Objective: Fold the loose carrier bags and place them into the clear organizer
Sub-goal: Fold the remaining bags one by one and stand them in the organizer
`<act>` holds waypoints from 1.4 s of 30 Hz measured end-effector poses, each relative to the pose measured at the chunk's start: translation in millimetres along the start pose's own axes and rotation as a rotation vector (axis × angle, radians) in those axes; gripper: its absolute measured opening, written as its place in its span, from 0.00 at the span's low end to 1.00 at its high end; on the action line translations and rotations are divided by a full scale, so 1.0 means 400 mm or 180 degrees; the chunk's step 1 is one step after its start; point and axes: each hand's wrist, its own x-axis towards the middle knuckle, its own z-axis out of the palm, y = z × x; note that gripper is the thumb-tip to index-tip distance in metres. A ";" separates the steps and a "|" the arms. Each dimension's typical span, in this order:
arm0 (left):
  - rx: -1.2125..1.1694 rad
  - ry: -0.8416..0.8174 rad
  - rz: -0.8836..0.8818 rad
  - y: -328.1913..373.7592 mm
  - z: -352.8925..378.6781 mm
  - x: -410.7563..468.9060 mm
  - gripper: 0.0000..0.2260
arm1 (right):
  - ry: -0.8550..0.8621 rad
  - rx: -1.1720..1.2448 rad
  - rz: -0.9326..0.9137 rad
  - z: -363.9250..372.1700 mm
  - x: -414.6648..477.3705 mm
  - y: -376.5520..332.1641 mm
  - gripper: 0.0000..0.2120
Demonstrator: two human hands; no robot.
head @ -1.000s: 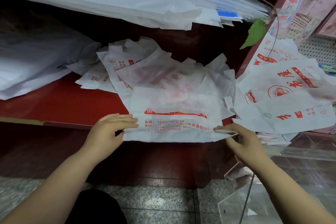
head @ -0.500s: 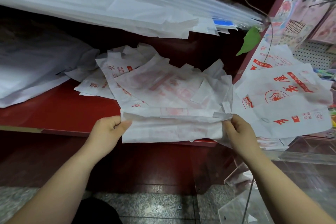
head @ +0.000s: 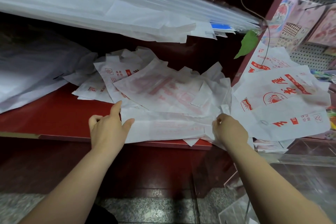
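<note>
A white carrier bag (head: pixel 169 127) with faint red print lies folded into a long strip at the front edge of the red shelf (head: pixel 54 114). My left hand (head: pixel 107 129) is at its left end, thumb and forefinger straight and touching the bag, the other fingers curled. My right hand (head: pixel 230 129) pinches the strip's right end with curled fingers. Behind the strip lies a heap of loose bags (head: pixel 163 87). More loose bags (head: pixel 283 96) with bold red print lie to the right. The clear organizer (head: pixel 300 162) stands at the lower right, below my right forearm.
Stacks of white and clear sheets (head: pixel 91 5) overhang the shelf from above. A grey-white bundle (head: pixel 27 71) fills the shelf's left side. A green leaf (head: pixel 248 43) hangs by the red upright at right. Speckled floor (head: pixel 145 209) shows below.
The bag's near edge was lifted and folded away from me, hiding the red print and leaving a narrower strip. My left hand has loosened from a grip to straight thumb and forefinger.
</note>
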 end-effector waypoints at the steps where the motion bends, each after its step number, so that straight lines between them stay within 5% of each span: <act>1: 0.0075 0.0046 0.0060 0.002 -0.002 -0.002 0.28 | -0.0032 -0.0085 0.0008 0.000 0.003 -0.002 0.13; 6: -0.0128 0.0429 0.0384 0.029 0.011 -0.045 0.24 | -0.0044 -0.0130 0.0061 0.004 -0.001 -0.004 0.12; 9: -0.0045 -0.0119 0.0660 0.058 0.028 -0.080 0.31 | -0.0078 -0.0047 0.0082 0.004 -0.004 -0.004 0.12; 18: 0.0789 -0.0677 0.0664 0.053 0.034 -0.056 0.23 | -0.0265 -0.0009 0.0043 -0.008 -0.011 0.008 0.18; 24: 0.0899 -0.0857 0.0760 0.053 0.037 -0.043 0.23 | 0.1211 -0.0531 -0.1342 0.009 -0.052 -0.059 0.13; 28: 0.0901 -0.0986 0.0741 0.052 0.037 -0.039 0.23 | 0.0353 -0.0411 -0.2184 0.036 -0.119 -0.150 0.22; 32: 0.0909 -0.1052 0.0740 0.054 0.035 -0.038 0.23 | -0.0930 -0.0377 -0.2063 0.070 -0.129 -0.153 0.25; 42: 0.0876 -0.1155 0.0723 0.052 0.033 -0.034 0.23 | -0.0700 -0.0376 -0.1327 0.034 -0.030 0.020 0.24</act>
